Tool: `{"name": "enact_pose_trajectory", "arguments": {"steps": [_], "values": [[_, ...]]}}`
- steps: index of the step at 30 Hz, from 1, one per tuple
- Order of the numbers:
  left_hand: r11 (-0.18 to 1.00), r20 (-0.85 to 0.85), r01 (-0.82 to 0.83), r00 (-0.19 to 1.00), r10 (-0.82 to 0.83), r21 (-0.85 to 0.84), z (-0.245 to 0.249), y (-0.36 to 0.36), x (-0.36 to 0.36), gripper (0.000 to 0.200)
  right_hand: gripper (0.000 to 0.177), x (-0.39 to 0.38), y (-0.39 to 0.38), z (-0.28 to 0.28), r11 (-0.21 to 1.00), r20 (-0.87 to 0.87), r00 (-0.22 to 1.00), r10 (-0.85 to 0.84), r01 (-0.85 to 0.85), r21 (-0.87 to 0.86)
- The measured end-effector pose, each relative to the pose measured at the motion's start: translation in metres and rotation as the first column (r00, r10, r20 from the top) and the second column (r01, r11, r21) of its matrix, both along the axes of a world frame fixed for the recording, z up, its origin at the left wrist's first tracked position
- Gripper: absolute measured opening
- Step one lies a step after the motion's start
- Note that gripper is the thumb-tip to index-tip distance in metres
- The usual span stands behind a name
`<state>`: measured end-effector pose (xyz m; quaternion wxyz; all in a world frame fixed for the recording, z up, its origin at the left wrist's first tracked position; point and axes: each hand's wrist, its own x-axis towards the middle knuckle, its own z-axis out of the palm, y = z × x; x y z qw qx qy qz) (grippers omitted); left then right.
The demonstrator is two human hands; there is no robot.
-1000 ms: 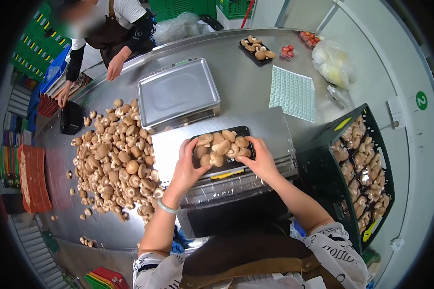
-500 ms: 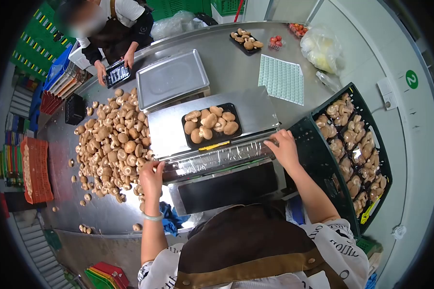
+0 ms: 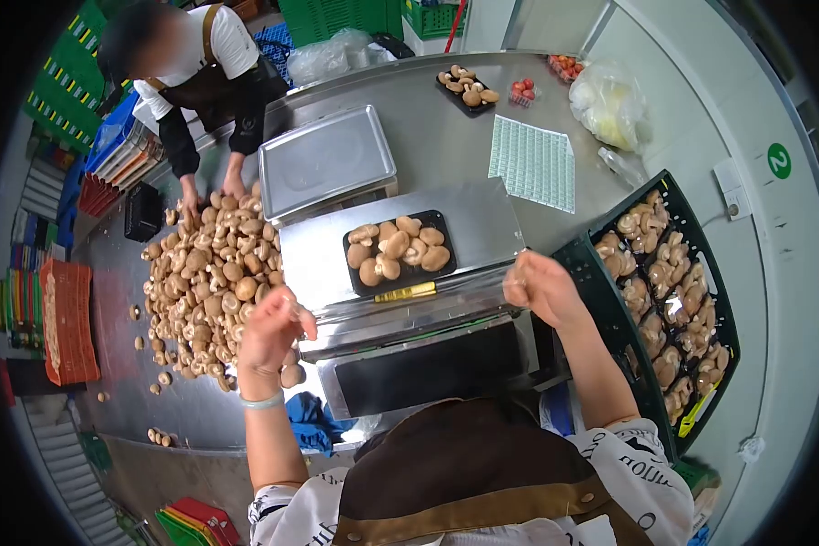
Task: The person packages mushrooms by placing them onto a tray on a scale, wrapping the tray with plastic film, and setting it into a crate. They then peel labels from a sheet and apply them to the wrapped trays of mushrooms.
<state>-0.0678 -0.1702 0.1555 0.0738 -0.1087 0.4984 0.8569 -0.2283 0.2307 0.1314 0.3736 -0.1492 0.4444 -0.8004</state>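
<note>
A black tray (image 3: 445, 221) of brown mushrooms (image 3: 397, 244) rests on the metal top (image 3: 314, 246) of a wrapping machine. In front of it lies a yellow strip (image 3: 405, 293), beside the clear film (image 3: 446, 305) at the machine's front. My left hand (image 3: 276, 332) is closed in a pinch at the film's left end, and my right hand (image 3: 543, 288) pinches its right end. The film is thin and hard to see at the fingertips. Both hands are raised slightly over the machine's near side, to the left and right of the tray.
Loose mushrooms (image 3: 205, 291) form a pile at left, with a co-worker's hands (image 3: 189, 198) at its back. An empty metal tray (image 3: 328, 159) stands behind the machine. At right is a dark crate (image 3: 726, 341) of wrapped mushroom packs. A label sheet (image 3: 532, 162) lies farther back.
Both my hands have lifted from the machine's front edge, the left also moving outward, and the fingers have closed more. The co-worker has let go of a black tray and reached into the pile.
</note>
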Motion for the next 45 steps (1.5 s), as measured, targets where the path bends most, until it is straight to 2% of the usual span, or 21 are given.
{"name": "enact_pose_trajectory", "arguments": {"steps": [1,2,4,5,7,8,10,12,13,17,20,22,23,25,28,31,34,38,41,42,45], "values": [[0.993,-0.154,-0.066,0.985,0.081,0.099,-0.003,-0.004,-0.015,0.017,0.017,-0.005,-0.012,0.011,0.981,0.040,0.999,-0.010,0.018,-0.195],[0.971,-0.290,-0.118,0.940,0.176,0.209,-0.005,-0.007,-0.031,0.016,0.015,-0.014,-0.027,0.015,0.961,0.034,0.986,-0.165,0.168,-0.218],[0.850,-0.199,-0.469,0.833,0.516,0.240,0.019,0.025,-0.079,0.017,0.012,-0.040,-0.068,0.017,0.912,-0.035,0.928,-0.372,0.358,-0.201],[0.866,-0.287,-0.487,0.819,0.497,0.110,0.001,0.024,-0.103,0.016,0.012,-0.054,-0.089,0.014,0.900,-0.100,0.901,-0.422,0.404,-0.163],[0.816,-0.392,-0.510,0.833,0.390,-0.273,-0.064,0.016,-0.139,0.017,0.014,-0.088,-0.122,-0.034,0.839,-0.490,0.757,-0.431,0.536,0.090],[0.714,-0.389,-0.486,0.866,0.314,-0.504,-0.091,0.010,-0.150,0.018,0.015,-0.096,-0.130,-0.052,0.789,-0.608,0.745,-0.274,0.535,0.301],[0.515,-0.067,-0.158,0.979,0.192,-0.843,-0.112,0.020,-0.154,0.014,0.017,-0.107,-0.142,-0.081,0.526,-0.692,0.714,0.108,0.549,0.649],[0.464,-0.127,-0.153,0.988,0.087,-0.872,-0.124,0.022,-0.153,0.014,0.020,-0.106,-0.143,-0.100,0.529,-0.702,0.654,0.281,0.505,0.682],[0.470,-0.042,-0.068,0.997,0.066,-0.880,-0.129,0.019,-0.151,0.013,0.021,-0.106,-0.142,-0.108,0.526,-0.699,0.615,0.365,0.483,0.700],[0.813,0.073,0.070,0.997,-0.035,-0.578,-0.124,0.013,-0.138,0.012,0.027,-0.098,-0.130,-0.092,0.597,-0.560,0.760,0.330,0.292,0.747],[0.892,0.299,0.189,0.952,-0.065,-0.411,-0.108,0.031,-0.108,0.030,0.031,-0.076,-0.106,-0.095,0.673,-0.506,0.781,0.366,0.153,0.723],[0.655,0.216,0.201,0.975,-0.058,-0.729,-0.110,0.037,-0.087,0.044,0.033,-0.055,-0.092,-0.098,0.687,-0.548,0.746,0.378,0.172,0.706],[0.683,0.142,0.127,0.989,-0.034,-0.719,-0.108,0.043,-0.078,0.049,0.033,-0.047,-0.089,-0.098,0.732,-0.677,0.668,0.308,0.289,0.618],[0.576,0.059,0.043,0.998,0.010,-0.816,-0.100,0.053,-0.068,0.046,0.034,-0.031,-0.083,-0.097,0.789,-0.877,0.456,0.154,0.477,0.387],[0.490,-0.127,-0.153,0.988,0.086,-0.858,-0.076,0.068,-0.058,0.043,0.035,-0.009,-0.082,-0.062,0.735,-0.643,0.761,0.090,0.385,0.558],[0.509,-0.171,-0.220,0.975,0.142,-0.832,-0.031,0.078,-0.038,0.042,0.034,0.006,-0.076,-0.013,0.777,-0.646,0.763,0.017,0.397,0.489],[0.570,-0.073,-0.154,0.984,0.163,-0.807,-0.005,0.087,-0.003,0.042,0.033,0.031,-0.065,0.026,0.763,-0.551,0.832,0.064,0.315,0.565],[0.820,0.330,0.092,0.936,0.122,-0.564,-0.007,0.105,0.048,0.045,0.041,0.080,-0.038,0.011,0.732,-0.450,0.888,0.096,0.244,0.636],[0.667,0.341,0.172,0.931,0.130,-0.724,-0.076,0.123,0.069,0.053,0.048,0.104,-0.021,-0.035,0.605,-0.425,0.877,0.226,0.215,0.767],[0.530,0.090,0.032,0.992,0.084,-0.847,-0.104,0.126,0.074,0.052,0.049,0.110,-0.018,-0.063,0.580,-0.443,0.871,0.212,0.253,0.775],[0.343,-0.042,-0.057,0.998,0.052,-0.938,-0.142,0.136,0.073,0.045,0.048,0.121,-0.011,-0.127,0.482,-0.516,0.831,0.208,0.372,0.793]]}}
